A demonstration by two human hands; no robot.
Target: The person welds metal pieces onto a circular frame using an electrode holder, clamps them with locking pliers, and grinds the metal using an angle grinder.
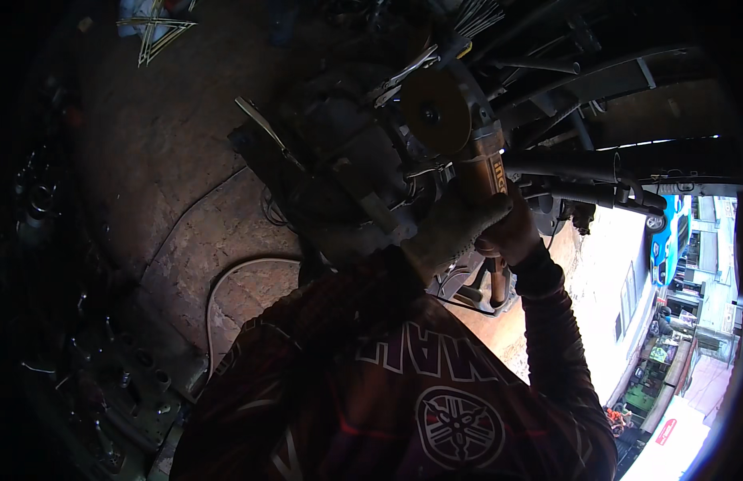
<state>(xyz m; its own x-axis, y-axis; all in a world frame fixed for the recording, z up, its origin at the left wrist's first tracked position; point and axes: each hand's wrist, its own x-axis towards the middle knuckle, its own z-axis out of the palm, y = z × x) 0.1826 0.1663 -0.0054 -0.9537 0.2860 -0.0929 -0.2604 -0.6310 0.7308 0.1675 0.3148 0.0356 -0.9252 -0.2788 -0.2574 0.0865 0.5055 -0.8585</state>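
Observation:
An orange angle grinder is held out in front of my chest, its head pointing away from me. Its round, flat disc faces up to the left. My left hand, in a pale glove, is closed against the grinder's body. On the body's right side my right hand wraps round it; part of its fingers is hidden. Left of the disc lies a dark metal workpiece, its outline lost in shadow. Locking pliers sit at its left side, and a second pair of locking pliers is beside the disc.
Dark metal pipes and bars crowd the right. A pale hose curves over the brown floor. Thin rods lie at the far left. A metal block with holes is at lower left. Outside stands a blue vehicle.

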